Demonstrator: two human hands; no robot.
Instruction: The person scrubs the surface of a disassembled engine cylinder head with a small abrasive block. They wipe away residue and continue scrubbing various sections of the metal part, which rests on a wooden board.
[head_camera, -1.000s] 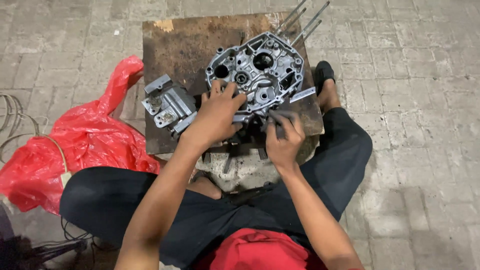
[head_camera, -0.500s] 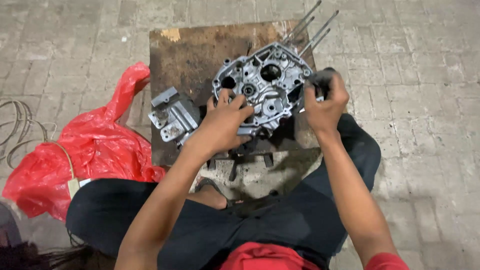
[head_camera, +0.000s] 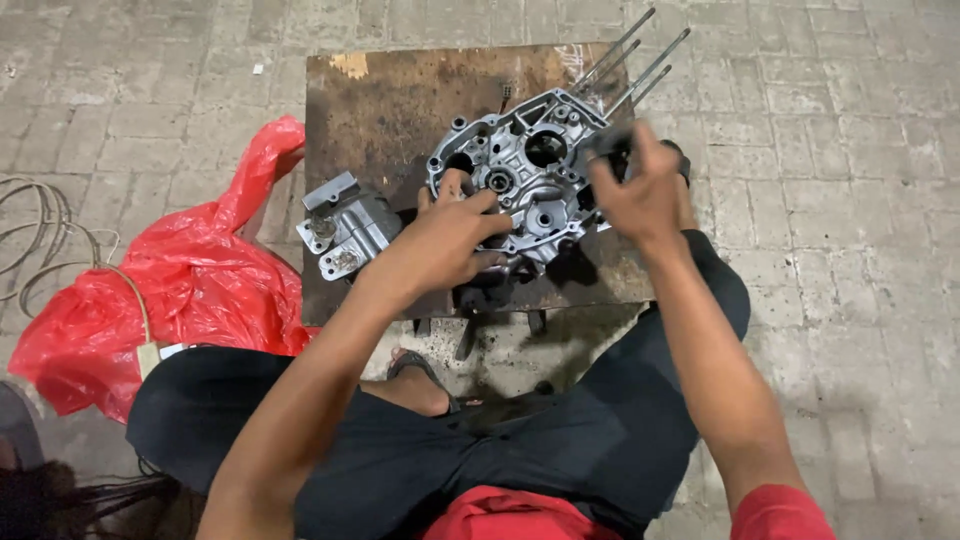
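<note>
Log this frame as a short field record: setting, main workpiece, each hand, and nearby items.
setting: paved brick ground, person seated at a low rusty board
workpiece: grey engine crankcase on the board, long studs pointing away
left hand: resting on the crankcase's near edge, fingers spread
right hand: raised at the crankcase's right side, gripping a small dark object, too blurred to identify
beside workpiece: smaller grey metal part, left on the board
other items: red plastic bag, coiled cable at left

Grey metal engine crankcase (head_camera: 530, 175) lies flat on the rusty board (head_camera: 400, 100), studs up-right.
</note>
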